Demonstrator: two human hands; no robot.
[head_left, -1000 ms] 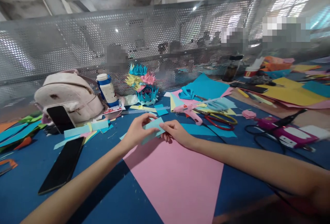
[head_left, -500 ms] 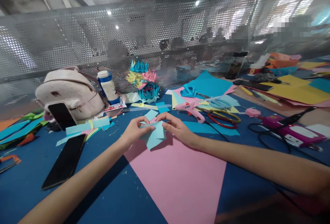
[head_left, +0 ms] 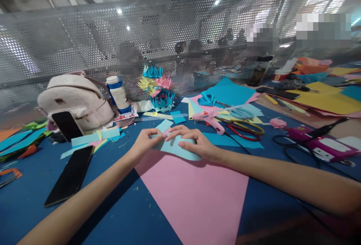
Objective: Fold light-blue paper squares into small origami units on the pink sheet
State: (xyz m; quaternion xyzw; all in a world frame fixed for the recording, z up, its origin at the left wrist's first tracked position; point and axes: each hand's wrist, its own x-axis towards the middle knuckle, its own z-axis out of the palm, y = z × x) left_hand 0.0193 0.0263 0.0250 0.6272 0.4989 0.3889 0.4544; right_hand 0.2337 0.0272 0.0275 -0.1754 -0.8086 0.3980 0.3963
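Scissors (head_left: 229, 124) and glue gun (head_left: 208, 119) lie past the right grip (head_left: 201, 143), loosely spread on pale-blue paper (head_left: 172, 147) the left grip (head_left: 143, 145) pinches.

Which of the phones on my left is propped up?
The phone leaning against the backpack; the other phone, nearer you, lies flat on the blue table.

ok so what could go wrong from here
The light blue paper is curved near the right hand, so it might crease askew. A black cord seems to pass under the right forearm; shifting that arm could tug the pink glue gun. If that gun is hot, which the view can't show, it could burn someone reaching past it.
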